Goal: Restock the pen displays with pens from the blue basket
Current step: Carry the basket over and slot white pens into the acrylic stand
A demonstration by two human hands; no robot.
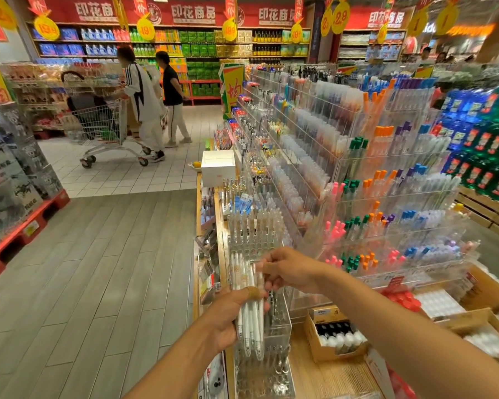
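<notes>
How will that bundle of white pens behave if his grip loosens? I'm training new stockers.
The pens look slim, smooth and round, so they would probably slide past each other and fan out. Only the left hand wraps them; the right hand pinches the tops. Loose, they would likely roll off the shelf.

Wooden counter (337, 375), clear pen racks (386, 197), cardboard box (326, 352)

We see two bare forearms coming up from the bottom edge, no sleeves on either, no watch, no rings. On the left hand (228, 318) we spot a tan adhesive bandage (255, 292) wrapped around the thumb, near its tip. The right hand (288, 269) wears nothing at all, and its wrist and forearm run bare to the frame's corner.
</notes>
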